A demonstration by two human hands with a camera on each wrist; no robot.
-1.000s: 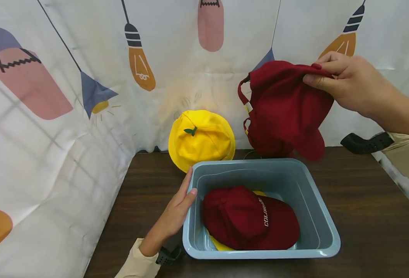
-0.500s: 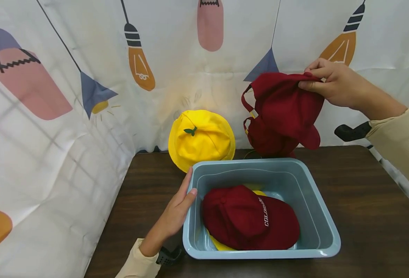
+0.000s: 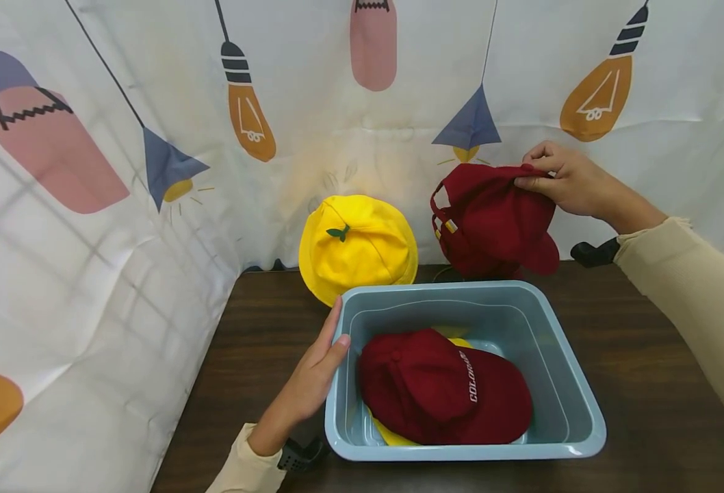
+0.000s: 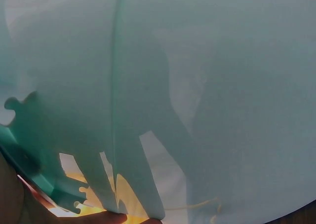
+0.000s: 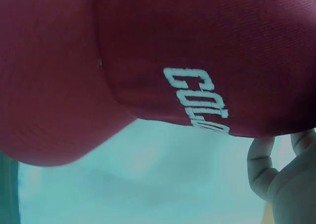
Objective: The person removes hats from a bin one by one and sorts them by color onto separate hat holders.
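Note:
My right hand [image 3: 574, 181] pinches a dark red baseball cap [image 3: 503, 212] by its top edge, behind the blue plastic basin [image 3: 559, 448]. In the right wrist view, white embroidered letters show on red cap fabric [image 5: 266, 46]. Directly under the held cap is a second red cap [image 3: 460, 261], mostly hidden. My left hand [image 3: 306, 376] rests at the basin's left side, fingers straight along the outer wall and thumb on the rim. Inside the basin, another red cap [image 3: 436, 390] with white lettering lies over something yellow [image 3: 393, 437].
A yellow bucket hat [image 3: 358, 246] with a green sprout stands behind the basin's left corner. The dark wooden table [image 3: 651, 383] extends to both sides. A white patterned cloth [image 3: 313, 82] hangs at the back and left.
My right hand has come down and slightly left with the red cap, which now overlaps more of the cap beneath. The left hand and basin stay nearly still.

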